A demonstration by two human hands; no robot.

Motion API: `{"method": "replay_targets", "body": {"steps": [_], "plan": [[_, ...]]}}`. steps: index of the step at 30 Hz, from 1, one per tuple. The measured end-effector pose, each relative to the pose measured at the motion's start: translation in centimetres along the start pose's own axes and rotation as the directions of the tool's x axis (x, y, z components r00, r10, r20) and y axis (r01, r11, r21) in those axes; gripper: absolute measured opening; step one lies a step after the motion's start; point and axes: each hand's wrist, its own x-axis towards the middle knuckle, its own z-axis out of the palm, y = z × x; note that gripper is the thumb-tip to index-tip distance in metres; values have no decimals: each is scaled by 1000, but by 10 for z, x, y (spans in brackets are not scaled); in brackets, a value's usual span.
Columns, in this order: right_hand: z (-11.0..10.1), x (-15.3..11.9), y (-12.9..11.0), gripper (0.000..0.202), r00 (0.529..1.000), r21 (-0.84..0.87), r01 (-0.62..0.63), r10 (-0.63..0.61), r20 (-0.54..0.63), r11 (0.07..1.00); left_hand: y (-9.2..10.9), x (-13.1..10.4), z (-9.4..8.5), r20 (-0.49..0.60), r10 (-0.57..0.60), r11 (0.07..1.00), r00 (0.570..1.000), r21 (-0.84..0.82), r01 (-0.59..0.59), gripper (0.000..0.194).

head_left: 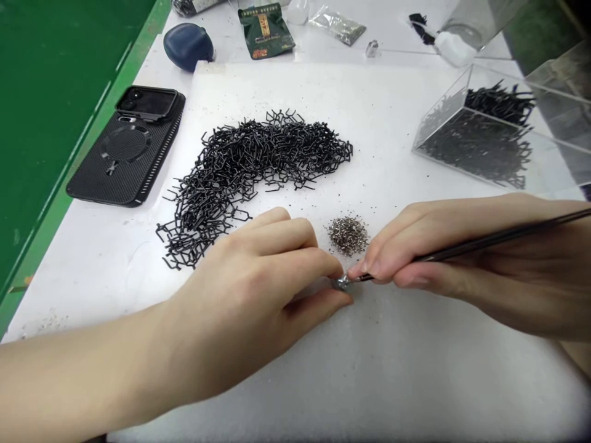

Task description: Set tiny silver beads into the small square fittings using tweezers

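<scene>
My left hand pinches a small shiny metal piece between thumb and fingertips, just above the white work surface. My right hand is closed around a slim black pointed tool, which looks like tweezers. Its tip meets the metal piece or lies right against it. Beyond the fingertips is a little heap of tiny metallic bits. Behind my left hand spreads a curved pile of thin, bent black pieces. The fingers partly hide the metal piece, so its exact shape is unclear.
A clear box with black pieces stands at the right. To the left lies a black phone. Along the back are a dark blue case, a green packet, a clear bag and a tipped clear jar.
</scene>
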Motion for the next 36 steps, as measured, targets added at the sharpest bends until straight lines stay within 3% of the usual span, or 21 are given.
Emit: {"method": "replay_targets", "body": {"steps": [7,9,11,15,18,22,29,34,36], "plan": [[0,1,1,9,1000,-14,7,-7,3,1000,-3,0,3,10,-12,1000,1000,18,11,21],[1,1,1,8,1000,-21,12,-12,12,1000,-2,-1,2,-69,35,999,997,8,-34,25],[1,0,-1,7,1000,-20,14,-14,6,1000,0,0,0,-16,6,1000,1000,24,-5,21],[-4,-4,0,10,995,-55,5,-11,-102,998,5,9,0,-1,-49,994,999,101,49,6],[-13,-4,3,9,985,-166,-22,-7,-175,986,6,20,4,-10,-61,992,998,115,62,15],[-19,2,2,9,994,-194,-56,36,-107,979,3,21,8,-18,-60,992,998,107,61,18],[-15,10,-4,12,999,-190,-18,8,-51,982,-5,-8,2,-64,-38,999,997,37,40,17],[-26,8,-2,14,997,-168,-76,78,9,983,-1,-5,-4,3,-4,999,1000,-45,4,26],[-29,8,-1,12,996,-150,-86,90,21,985,0,-5,-4,-27,-6,999,1000,-50,5,22]]}}
